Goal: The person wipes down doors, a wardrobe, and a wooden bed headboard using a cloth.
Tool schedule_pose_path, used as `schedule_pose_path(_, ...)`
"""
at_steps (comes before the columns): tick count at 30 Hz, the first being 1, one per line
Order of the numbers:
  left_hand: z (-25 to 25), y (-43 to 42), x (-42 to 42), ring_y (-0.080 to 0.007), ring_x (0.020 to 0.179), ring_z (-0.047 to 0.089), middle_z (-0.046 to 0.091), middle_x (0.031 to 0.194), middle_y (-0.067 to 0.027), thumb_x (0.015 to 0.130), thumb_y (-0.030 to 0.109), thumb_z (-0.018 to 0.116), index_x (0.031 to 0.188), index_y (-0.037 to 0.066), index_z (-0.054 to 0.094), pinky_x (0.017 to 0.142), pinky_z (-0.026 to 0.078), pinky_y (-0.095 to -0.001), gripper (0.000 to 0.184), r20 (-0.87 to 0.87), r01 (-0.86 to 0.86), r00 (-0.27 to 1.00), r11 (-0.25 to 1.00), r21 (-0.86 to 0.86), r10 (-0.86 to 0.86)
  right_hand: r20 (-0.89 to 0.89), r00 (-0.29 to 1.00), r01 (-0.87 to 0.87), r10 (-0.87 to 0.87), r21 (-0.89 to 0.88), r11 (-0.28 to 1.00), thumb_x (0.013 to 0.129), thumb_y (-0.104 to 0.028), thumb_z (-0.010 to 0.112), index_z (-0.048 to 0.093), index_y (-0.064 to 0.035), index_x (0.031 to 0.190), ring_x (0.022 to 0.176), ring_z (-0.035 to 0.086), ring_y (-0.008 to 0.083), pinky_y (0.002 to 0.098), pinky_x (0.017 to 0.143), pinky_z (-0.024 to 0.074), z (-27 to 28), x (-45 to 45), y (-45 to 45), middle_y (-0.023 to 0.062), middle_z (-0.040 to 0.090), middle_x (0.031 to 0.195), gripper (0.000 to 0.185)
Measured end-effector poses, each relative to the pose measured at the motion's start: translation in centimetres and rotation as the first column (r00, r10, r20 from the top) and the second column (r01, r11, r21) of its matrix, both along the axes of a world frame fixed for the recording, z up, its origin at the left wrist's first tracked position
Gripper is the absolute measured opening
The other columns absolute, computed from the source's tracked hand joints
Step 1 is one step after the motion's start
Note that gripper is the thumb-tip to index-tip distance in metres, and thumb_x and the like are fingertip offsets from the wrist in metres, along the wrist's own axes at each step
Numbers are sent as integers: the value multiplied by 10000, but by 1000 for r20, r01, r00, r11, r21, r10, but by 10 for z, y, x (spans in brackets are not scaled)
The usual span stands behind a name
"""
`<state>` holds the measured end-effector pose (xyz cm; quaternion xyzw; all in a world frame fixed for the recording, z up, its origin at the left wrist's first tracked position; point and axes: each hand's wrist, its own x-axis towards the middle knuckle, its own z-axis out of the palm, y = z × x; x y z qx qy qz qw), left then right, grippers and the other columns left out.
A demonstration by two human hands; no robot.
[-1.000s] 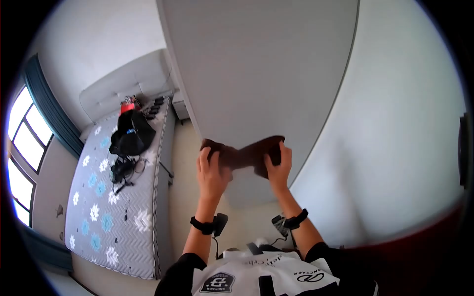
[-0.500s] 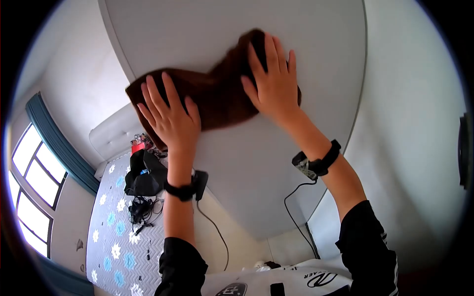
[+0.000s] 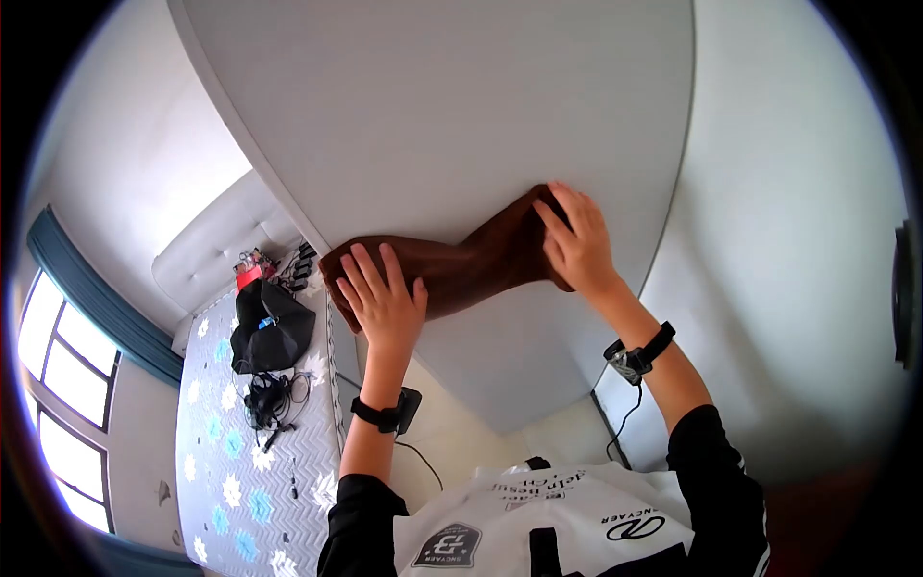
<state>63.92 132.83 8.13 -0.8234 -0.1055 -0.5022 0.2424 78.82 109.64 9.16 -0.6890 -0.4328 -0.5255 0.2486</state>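
Half a second earlier your hands were higher in the view, both laid on the cloth (image 3: 452, 274) against the grey panel (image 3: 461, 115), with the right well above the left. A full second earlier the cloth was bunched between your fingers, nearer your shirt (image 3: 558, 514). By this moment it was spread out again and both hands had come lower in the view, though your head had shifted too, so part of that change may have been the camera's. For the work, I judged this to mean that the cloth was being handled against the panel's face instead of gathered in mid-air.

The cloth lay between your hands and under them, like a band, narrowed at the middle and wider at the ends. Your left hand (image 3: 383, 313) lay over its left part, fingers extended and apart, not closed on it; the cloth's left end showed past the fingers, by the panel's left edge. Your right hand (image 3: 582, 248) was on the right end, set higher, fingers slightly bent near the upper corner; whether it pinched the fabric or only pressed it, I could not tell.
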Motion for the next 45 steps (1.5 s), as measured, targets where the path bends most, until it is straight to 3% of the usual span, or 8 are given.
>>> schedule_pose_path(4, 20, -8, 2, -501, 1266, 256, 230, 1394, -321, 823, 299, 459, 1348, -4, 335, 993, 249, -577, 619, 30, 40, 999, 999, -17, -39, -386, 907, -149, 171, 86, 985, 717, 23, 584, 498, -59, 922, 767, 566, 232, 331, 670, 458, -14, 1, -9, 72, 563, 836, 237)
schedule_pose_path(7, 65, -9, 22, -481, 1278, 246, 232, 1405, -297, 820, 266, 457, 1362, 14, 326, 1011, 224, -561, 612, 56, 136, 989, 991, 3, -136, -594, 753, -200, 283, 203, 958, 734, -15, 598, 487, -68, 913, 724, 568, 226, 317, 638, 461, -19, 0, -3, 77, 565, 837, 218)
schedule_pose_path(16, 182, -29, 62, -250, 1277, 341, 373, 1391, -73, 807, 224, 504, 1285, 131, 467, 1042, 245, -432, 489, -297, 519, 841, 830, 204, -453, -510, 667, -445, 543, 311, 840, 756, 11, 595, 571, -35, 932, 654, 566, 182, 265, 602, 467, 0, -51, 25, 80, 588, 836, 183)
schedule_pose_path(22, 193, -24, 71, -274, 1281, 336, 340, 1418, -53, 830, 303, 534, 1327, 177, 428, 1041, 262, -440, 523, -451, 610, 754, 764, 208, -479, -615, 699, -350, 365, 152, 925, 749, -19, 567, 535, -48, 1092, 883, 566, 282, 354, 712, 483, 1, -61, 37, 123, 558, 1010, 346)
schedule_pose_path(29, 176, -19, 66, -272, 1285, 325, 312, 1433, -54, 810, 283, 570, 1348, 200, 398, 1034, 273, -442, 572, -440, 556, 786, 808, 195, -435, -616, 765, -1, 191, 294, 956, 778, -30, 557, 380, -24, 1248, 1045, 472, 331, 374, 846, 433, -23, -32, 29, 168, 414, 1174, 503)
schedule_pose_path(35, 123, -16, 60, -319, 1265, 332, 292, 1438, -101, 808, 328, 561, 1364, 212, 381, 994, 291, -478, 596, -288, 347, 913, 921, 179, -288, -767, 628, 36, 134, 201, 979, 860, -241, 519, 161, 85, 1364, 1308, 144, 490, 517, 1053, 209, -88, -37, 58, 328, 82, 1422, 698)
schedule_pose_path(41, 72, 4, 38, -328, 1256, 343, 288, 1436, -123, 824, 343, 542, 1381, 188, 354, 998, 294, -481, 609, -325, 235, 930, 958, 164, -172, -661, 740, 86, 123, 274, 958, 869, -247, 494, 182, 78, 1365, 1338, 66, 454, 494, 1082, 113, -101, -2, 54, 296, 80, 1441, 670)
schedule_pose_path(45, 82, 13, 25, -344, 1270, 328, 275, 1440, -140, 818, 287, 560, 1383, 163, 348, 1014, 279, -487, 616, -201, 273, 945, 961, 43, -259, -360, 906, -93, 224, 345, 934, 899, -256, 487, 198, 19, 1391, 1356, 82, 412, 505, 1078, 108, -25, 30, 37, 210, 147, 1466, 632)
